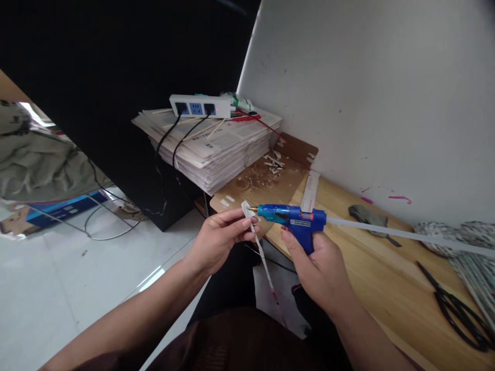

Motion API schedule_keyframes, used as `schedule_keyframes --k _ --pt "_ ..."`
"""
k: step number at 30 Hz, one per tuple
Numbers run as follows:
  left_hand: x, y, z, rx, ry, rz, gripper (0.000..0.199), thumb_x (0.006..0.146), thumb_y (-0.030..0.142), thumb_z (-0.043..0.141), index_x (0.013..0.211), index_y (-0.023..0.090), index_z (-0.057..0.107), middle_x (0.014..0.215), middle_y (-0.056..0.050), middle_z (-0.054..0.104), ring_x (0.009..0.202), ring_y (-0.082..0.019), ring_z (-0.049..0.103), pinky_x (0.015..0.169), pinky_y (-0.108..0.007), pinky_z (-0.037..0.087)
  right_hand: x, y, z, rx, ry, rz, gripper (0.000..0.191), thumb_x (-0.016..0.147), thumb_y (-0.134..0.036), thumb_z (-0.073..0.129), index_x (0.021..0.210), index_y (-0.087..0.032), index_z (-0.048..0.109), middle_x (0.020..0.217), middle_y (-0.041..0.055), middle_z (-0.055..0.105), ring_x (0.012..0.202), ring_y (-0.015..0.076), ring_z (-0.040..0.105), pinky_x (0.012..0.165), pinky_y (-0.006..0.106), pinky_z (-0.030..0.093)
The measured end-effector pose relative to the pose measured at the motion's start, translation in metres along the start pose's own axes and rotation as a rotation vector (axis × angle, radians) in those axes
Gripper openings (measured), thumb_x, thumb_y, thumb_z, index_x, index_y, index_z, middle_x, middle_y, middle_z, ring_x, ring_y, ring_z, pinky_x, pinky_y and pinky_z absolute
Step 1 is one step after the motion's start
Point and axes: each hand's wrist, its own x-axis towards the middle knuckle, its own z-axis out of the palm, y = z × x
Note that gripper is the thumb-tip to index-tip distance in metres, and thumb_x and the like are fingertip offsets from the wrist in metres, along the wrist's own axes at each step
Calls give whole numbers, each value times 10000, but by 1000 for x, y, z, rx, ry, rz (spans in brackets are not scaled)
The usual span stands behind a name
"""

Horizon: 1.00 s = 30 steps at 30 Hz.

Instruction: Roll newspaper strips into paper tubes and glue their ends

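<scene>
My right hand [320, 263] is wrapped round the handle of a blue hot glue gun [286, 216], which points left. A long translucent glue stick [371, 226] runs out of its back end. Between the fingers of my left hand [220, 237] is a thin rolled paper strip [261, 252], pinched near its flat, wider upper end. The strip hangs down toward my lap, with reddish marks low on it. The gun's metal nozzle meets or nearly meets the upper end of the paper; I cannot tell whether they touch.
A stack of newspapers [216, 154] bears a white power strip [199, 106] with two black plugs. Paper scraps lie on a cardboard sheet [251, 188]. On the wooden table [371, 273] are black scissors [452, 309], a grey cloth piece [367, 219] and rolled paper sticks [475, 270].
</scene>
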Motion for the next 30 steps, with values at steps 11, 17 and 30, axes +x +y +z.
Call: schedule_keyframes --k 11,17,30 --pt "1 1 0 -6 19 -15 177 761 192 754 927 131 764 886 -70 728 756 -127 676 688 -213 577 -3 2 -2 -42 -14 9 250 895 -432 564 920 -208 673 712 20 682 640 172 614 610 286 448" --pt "1 1 0 2 32 -19 203 761 204 757 950 133 762 880 -78 737 757 -126 680 699 -214 572 -2 -1 -1 11 -22 15 242 894 -408 565 944 -202 681 795 40 710 700 180 645 643 297 471" --pt "1 -1 -1 -7 35 -13 196 745 203 769 933 147 768 915 -79 739 788 -142 685 701 -235 572 -1 -1 -1 -19 -9 12 240 890 -409 559 883 -199 677 692 21 674 622 173 607 597 285 452"
